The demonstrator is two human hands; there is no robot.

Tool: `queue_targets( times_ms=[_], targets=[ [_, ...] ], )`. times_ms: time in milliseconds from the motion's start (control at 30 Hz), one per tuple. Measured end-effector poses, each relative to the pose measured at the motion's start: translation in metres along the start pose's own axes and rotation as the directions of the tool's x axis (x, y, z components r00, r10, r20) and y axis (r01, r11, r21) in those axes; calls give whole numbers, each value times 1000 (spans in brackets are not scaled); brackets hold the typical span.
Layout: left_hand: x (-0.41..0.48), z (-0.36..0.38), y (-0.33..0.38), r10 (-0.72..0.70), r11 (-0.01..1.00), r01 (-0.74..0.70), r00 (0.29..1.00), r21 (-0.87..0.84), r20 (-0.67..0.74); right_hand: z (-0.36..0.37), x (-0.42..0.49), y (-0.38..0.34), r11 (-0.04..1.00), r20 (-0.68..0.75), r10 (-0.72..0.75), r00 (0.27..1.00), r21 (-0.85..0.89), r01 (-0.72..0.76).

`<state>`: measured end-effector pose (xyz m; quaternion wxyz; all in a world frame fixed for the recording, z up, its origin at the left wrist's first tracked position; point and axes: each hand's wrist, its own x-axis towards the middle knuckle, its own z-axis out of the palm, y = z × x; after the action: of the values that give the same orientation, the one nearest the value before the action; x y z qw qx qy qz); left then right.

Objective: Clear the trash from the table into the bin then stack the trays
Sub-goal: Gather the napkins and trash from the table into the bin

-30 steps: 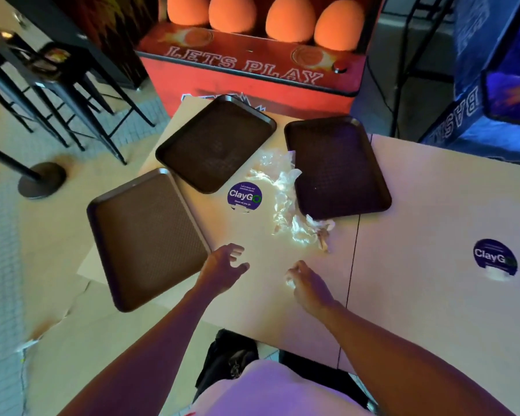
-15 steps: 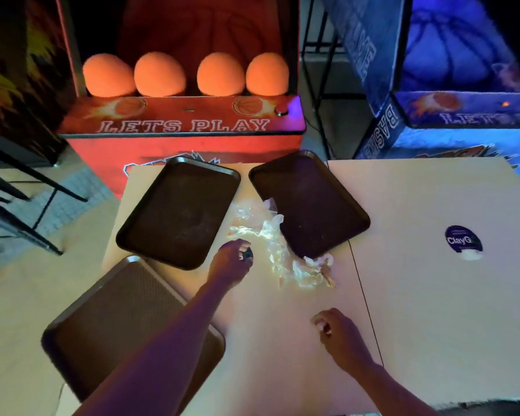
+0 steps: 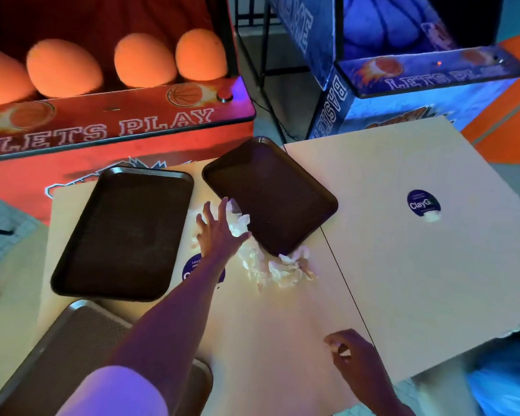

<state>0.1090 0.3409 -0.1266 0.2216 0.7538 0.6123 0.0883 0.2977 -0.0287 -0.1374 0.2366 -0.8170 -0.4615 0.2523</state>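
Near tray (image 3: pixel 57 355) and middle tray (image 3: pixel 123 232) lie apart and unstacked at the left of the counter (image 3: pixel 403 280). Left hand (image 3: pixel 219 232), fingers spread straight, reaches onto the crumpled wrappers (image 3: pixel 276 270) between the middle tray and the right tray (image 3: pixel 270 190), evidently to gather them. That tray's near corner touches the litter and may hinder. Right hand (image 3: pixel 354 355), fingers curled, pinches a small white scrap (image 3: pixel 344 352). No bin identifiable.

— What's on the table (image 3: pixel 282 334)?
— Three dark trays: left tray (image 3: pixel 123 232), right tray (image 3: pixel 270 196) askew, near tray (image 3: pixel 57 355) jutting past the edge. Crumpled wrappers (image 3: pixel 282 271) touch the right tray. A blue sticker (image 3: pixel 423 203) sits farther right.
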Motion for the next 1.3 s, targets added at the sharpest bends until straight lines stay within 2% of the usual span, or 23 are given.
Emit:
queue_targets(
  times_ms=[267, 367, 700, 867, 1167, 1300],
  targets=[
    [22, 31, -10, -70, 990, 55, 990, 127, 119, -2, -22, 17, 996, -52, 87, 995, 34, -85],
    [21, 31, -17, -18, 989, 5, 996, 147, 93, -1, -22, 13, 994, -33, 100, 994, 55, -99],
    [-1, -17, -21, 132, 991, -132, 990, -1, -48, -3, 8, -17, 996, 8, 44, 999, 83, -45],
    [-23, -36, -10, 213, 977, -215, 974, -10, -82, -5, 10, -22, 993, 17, 57, 998, 102, -59],
    [-90, -48, 41, 283, 959, -282, 957, 24, -71, -30, -4, -5, 985, -72, 72, 995, 160, -60],
    [-127, -35, 74, 373, 924, -364, 925, 116, -73, -58, -14, 24, 983, -153, 73, 986, 180, -45]
  ],
)
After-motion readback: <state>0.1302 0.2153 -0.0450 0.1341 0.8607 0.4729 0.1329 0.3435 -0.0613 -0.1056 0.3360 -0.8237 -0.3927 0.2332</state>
